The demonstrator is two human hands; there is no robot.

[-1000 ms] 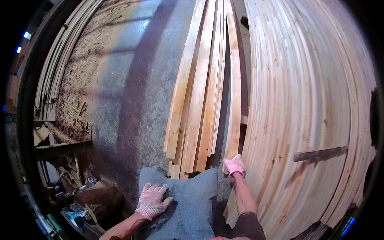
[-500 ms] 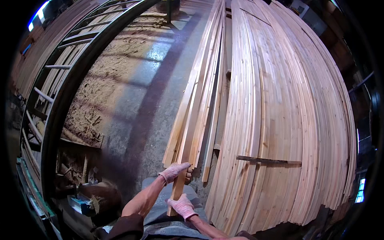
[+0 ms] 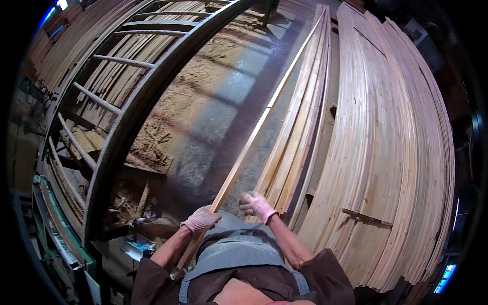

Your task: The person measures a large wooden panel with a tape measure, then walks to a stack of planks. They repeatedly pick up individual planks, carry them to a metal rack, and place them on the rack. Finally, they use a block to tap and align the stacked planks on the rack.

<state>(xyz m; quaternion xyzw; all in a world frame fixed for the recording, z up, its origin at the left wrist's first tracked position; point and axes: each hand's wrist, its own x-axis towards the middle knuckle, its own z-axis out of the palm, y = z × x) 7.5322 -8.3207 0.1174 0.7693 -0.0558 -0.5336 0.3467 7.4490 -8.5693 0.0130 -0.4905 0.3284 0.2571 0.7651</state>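
My left hand [image 3: 201, 219], in a pale knitted glove, is closed round a long narrow wooden board [image 3: 254, 134]. The board slants from beside my left hip up to the far end of the floor, and its near end passes below my left hand. My right hand [image 3: 258, 205], gloved the same way, is off the board, with fingers apart and slightly bent. It hovers over the near ends of several loose boards [image 3: 290, 158], which lie lengthwise in a narrow row to the right of the held one.
A wide stack of long boards [image 3: 386, 152] fills the right side, with a dark stick [image 3: 367, 217] across its top. On the left stands a ladder-like metal frame [image 3: 140, 86] with rollers. Sawdust [image 3: 183, 91] covers the floor beside it. A grey apron [image 3: 239, 254] covers my front.
The held board has swung left, away from the loose boards. My left hand has shifted left with it. My right hand has let go of the board and moved up and right.
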